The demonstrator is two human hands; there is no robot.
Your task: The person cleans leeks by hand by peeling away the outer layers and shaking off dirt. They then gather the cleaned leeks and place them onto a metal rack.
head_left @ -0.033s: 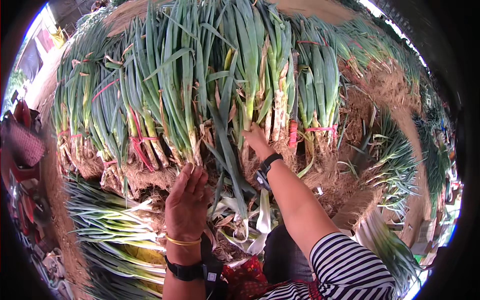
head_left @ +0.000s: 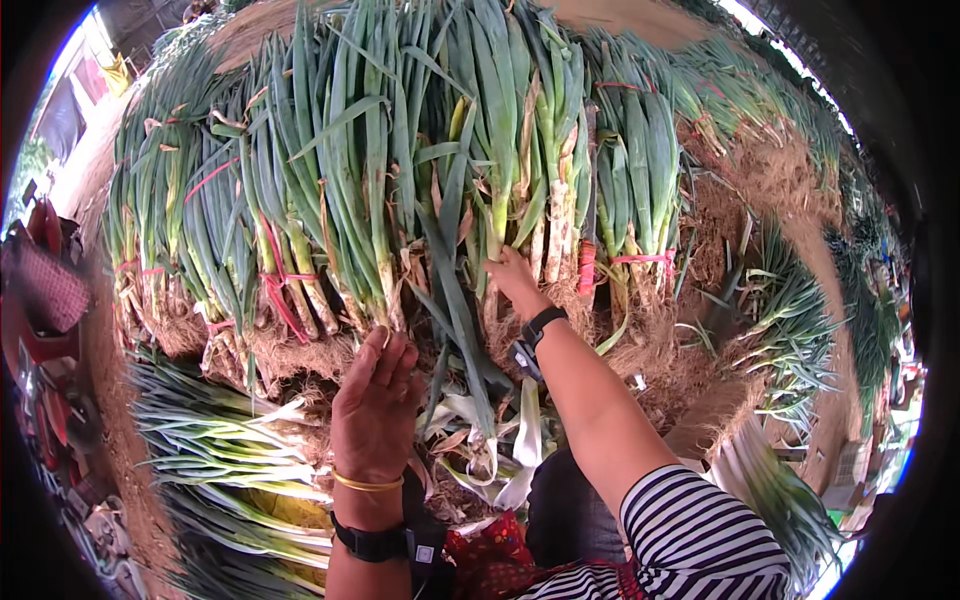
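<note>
My right hand (head_left: 515,280) reaches into the upright green onions at the middle and is closed round the lower stem of one green onion (head_left: 499,215). Its roots end just below my fingers. Lower and to the left, my left hand (head_left: 375,410) is raised with its fingers stretched out, slightly bent, and nothing in them. Its fingertips come close to the white base of a standing bunch of green onions (head_left: 385,285). Between my hands, long loose leaves (head_left: 455,310) droop down toward the peeled pale leaf scraps (head_left: 520,440).
Bunches tied with red bands (head_left: 645,257) stand at the right and left. A long narrow tool with a red-wrapped handle (head_left: 587,268) stands upright among the onions. Trimmed green onions (head_left: 230,425) lie in a heap at the lower left; more onions (head_left: 790,330) lie at the right.
</note>
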